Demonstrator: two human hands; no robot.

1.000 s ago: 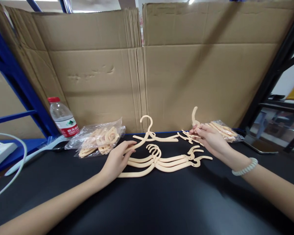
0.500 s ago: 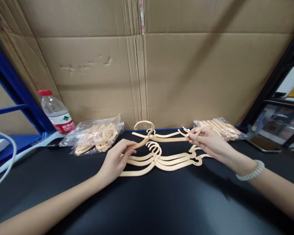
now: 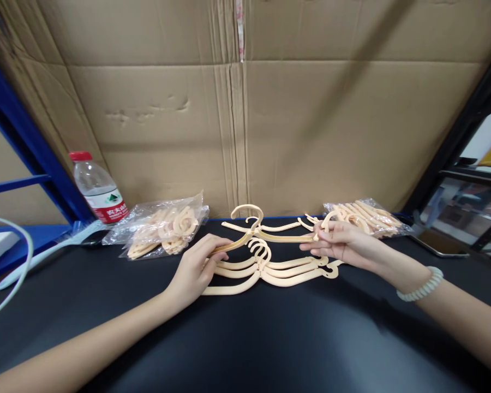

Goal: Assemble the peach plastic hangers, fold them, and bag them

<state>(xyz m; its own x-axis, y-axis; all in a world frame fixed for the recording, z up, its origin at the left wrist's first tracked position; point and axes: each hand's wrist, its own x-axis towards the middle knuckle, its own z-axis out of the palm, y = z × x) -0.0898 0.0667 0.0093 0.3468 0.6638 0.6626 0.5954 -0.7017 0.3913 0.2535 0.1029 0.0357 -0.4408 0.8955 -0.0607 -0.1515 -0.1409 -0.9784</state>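
A cream plastic clothes hanger (image 3: pixel 288 238) is held up over the table between my hands. My left hand (image 3: pixel 198 266) is closed around its left arm. At the hanger's right end, my right hand (image 3: pixel 343 243) pinches a small curved hanger piece (image 3: pixel 328 219) against the tip; the fingers partly hide whether the two are joined. Just below lies a row of several similar hangers (image 3: pixel 294 279), nested with their hooks side by side. Behind the held hanger rest loose hanger parts (image 3: pixel 284 227).
A clear bag of hanger parts (image 3: pixel 163 229) lies at the back left, another bag of parts (image 3: pixel 368 214) at the back right. Near the left rack stands a water bottle (image 3: pixel 102 191). A phone (image 3: pixel 437 245) lies on the right, and cardboard (image 3: pixel 167 136) walls the back.
The curved piece in my right hand has turned more upright and sits at the hanger's right tip. My left hand keeps its hold. The view has shifted slightly.
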